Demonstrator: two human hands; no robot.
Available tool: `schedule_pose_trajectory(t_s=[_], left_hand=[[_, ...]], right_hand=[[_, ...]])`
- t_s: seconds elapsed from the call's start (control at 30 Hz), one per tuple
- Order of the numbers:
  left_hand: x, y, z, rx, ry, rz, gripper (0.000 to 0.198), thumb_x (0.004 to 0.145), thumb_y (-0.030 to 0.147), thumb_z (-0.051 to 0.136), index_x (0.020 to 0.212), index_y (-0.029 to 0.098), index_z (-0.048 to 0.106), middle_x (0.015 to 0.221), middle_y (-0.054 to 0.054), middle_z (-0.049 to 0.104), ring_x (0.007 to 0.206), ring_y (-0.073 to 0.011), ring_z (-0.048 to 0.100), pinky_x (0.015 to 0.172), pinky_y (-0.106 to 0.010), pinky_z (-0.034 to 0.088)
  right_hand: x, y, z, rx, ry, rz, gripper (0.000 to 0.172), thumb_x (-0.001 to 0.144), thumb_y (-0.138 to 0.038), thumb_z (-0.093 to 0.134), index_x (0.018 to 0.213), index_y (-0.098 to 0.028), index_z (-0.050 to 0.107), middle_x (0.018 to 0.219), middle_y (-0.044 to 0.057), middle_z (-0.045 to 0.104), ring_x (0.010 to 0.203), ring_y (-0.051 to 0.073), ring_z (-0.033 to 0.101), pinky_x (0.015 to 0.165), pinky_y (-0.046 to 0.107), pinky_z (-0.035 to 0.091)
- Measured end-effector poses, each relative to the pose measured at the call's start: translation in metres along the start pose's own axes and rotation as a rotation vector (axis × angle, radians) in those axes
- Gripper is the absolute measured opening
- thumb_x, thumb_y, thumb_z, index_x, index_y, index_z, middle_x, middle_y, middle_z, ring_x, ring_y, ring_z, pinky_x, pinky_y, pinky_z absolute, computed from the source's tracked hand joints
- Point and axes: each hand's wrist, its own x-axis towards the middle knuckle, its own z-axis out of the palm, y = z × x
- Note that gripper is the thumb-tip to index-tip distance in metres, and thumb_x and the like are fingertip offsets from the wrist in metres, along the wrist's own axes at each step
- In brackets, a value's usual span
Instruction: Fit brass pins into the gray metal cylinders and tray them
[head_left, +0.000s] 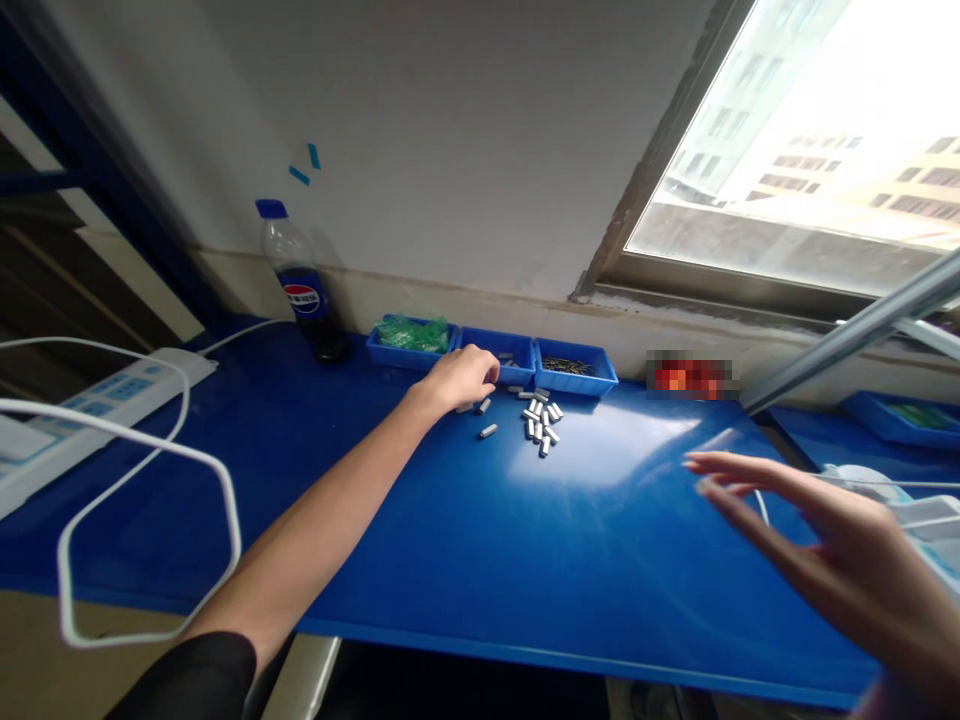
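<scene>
My left hand (459, 380) reaches across the blue table (465, 540) to the middle blue tray (501, 360). Its fingers are curled at the tray's front edge, and whatever they hold is hidden. Just beside it several small grey cylinders (541, 420) lie loose on the table, with two more (486, 418) nearer the hand. My right hand (817, 545) hovers above the table at the right, fingers stretched out and apart, holding nothing.
Three blue trays stand in a row by the wall: one with green parts (411, 338), the middle one, one with dark pins (576, 368). A cola bottle (300, 285) stands to their left. A white power strip (90, 410) and white cable (150, 470) lie far left.
</scene>
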Motion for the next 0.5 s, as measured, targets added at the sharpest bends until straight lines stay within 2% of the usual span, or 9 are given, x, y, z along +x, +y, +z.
schedule_pose_trajectory(t_s=[0.1, 0.17, 0.23, 0.33, 0.4, 0.5], left_hand=[[-0.002, -0.003, -0.005, 0.056, 0.006, -0.063, 0.015, 0.079, 0.022, 0.074, 0.092, 0.019, 0.079, 0.094, -0.011, 0.078, 0.084, -0.024, 0.072, 0.076, -0.027, 0.053], [-0.003, -0.004, -0.008, 0.07, -0.001, -0.094, 0.014, 0.077, 0.023, 0.076, 0.09, 0.018, 0.079, 0.088, -0.011, 0.077, 0.081, -0.0233, 0.072, 0.076, -0.027, 0.053], [-0.003, -0.005, -0.01, 0.08, -0.025, -0.106, 0.014, 0.075, 0.022, 0.077, 0.088, 0.018, 0.079, 0.084, -0.01, 0.076, 0.079, -0.0225, 0.071, 0.075, -0.026, 0.053], [-0.003, -0.006, -0.01, 0.104, -0.099, -0.104, 0.016, 0.07, 0.019, 0.079, 0.086, 0.018, 0.079, 0.084, -0.01, 0.076, 0.076, -0.0224, 0.071, 0.071, -0.026, 0.053], [-0.004, -0.007, -0.007, 0.12, -0.118, -0.099, 0.019, 0.068, 0.015, 0.079, 0.086, 0.018, 0.079, 0.084, -0.011, 0.075, 0.074, -0.0226, 0.071, 0.069, -0.026, 0.052], [-0.004, -0.009, -0.001, 0.095, -0.084, -0.083, 0.02, 0.065, 0.008, 0.078, 0.082, 0.018, 0.077, 0.082, -0.01, 0.075, 0.072, -0.0213, 0.07, 0.066, -0.025, 0.051]], right_hand=[[0.037, -0.035, 0.044, 0.039, -0.531, -0.219, 0.046, 0.087, -0.051, 0.074, 0.132, -0.043, 0.071, 0.122, 0.01, 0.076, 0.101, 0.035, 0.075, 0.083, 0.049, 0.065], [0.056, -0.055, 0.067, 0.056, -0.687, -0.281, 0.049, 0.089, -0.048, 0.072, 0.137, -0.037, 0.069, 0.117, 0.009, 0.078, 0.096, 0.032, 0.076, 0.079, 0.044, 0.063], [0.072, -0.069, 0.084, 0.092, -0.784, -0.321, 0.038, 0.09, -0.046, 0.072, 0.125, -0.033, 0.076, 0.108, 0.007, 0.08, 0.09, 0.028, 0.076, 0.076, 0.037, 0.061], [0.096, -0.083, 0.108, 0.109, -0.84, -0.391, 0.026, 0.09, -0.04, 0.071, 0.112, -0.029, 0.08, 0.094, 0.004, 0.081, 0.08, 0.024, 0.075, 0.067, 0.031, 0.056], [0.113, -0.088, 0.124, 0.077, -0.788, -0.431, 0.019, 0.091, -0.037, 0.068, 0.102, -0.027, 0.081, 0.089, 0.003, 0.08, 0.079, 0.022, 0.074, 0.068, 0.03, 0.054], [0.134, -0.092, 0.149, 0.065, -0.713, -0.448, 0.012, 0.088, -0.03, 0.069, 0.092, -0.026, 0.08, 0.08, 0.002, 0.079, 0.074, 0.022, 0.073, 0.066, 0.028, 0.052]])
